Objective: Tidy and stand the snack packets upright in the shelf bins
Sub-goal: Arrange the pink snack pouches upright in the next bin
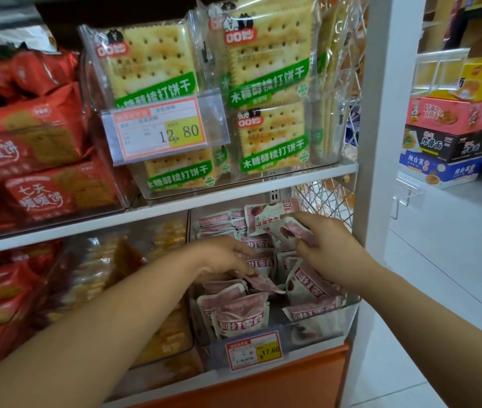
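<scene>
Several small pink-and-white snack packets fill a clear plastic bin on the lower shelf, some upright, some leaning. My right hand is raised over the bin's back and pinches a few packets between thumb and fingers. My left hand reaches into the bin's middle with fingers curled down onto a tilted packet; its fingertips are partly hidden among the packets.
A price tag reading 17.60 hangs on the bin's front. Clear bins of green-labelled crackers stand on the shelf above, red biscuit bags at left. A white post borders the shelf at right; boxes are stacked beyond.
</scene>
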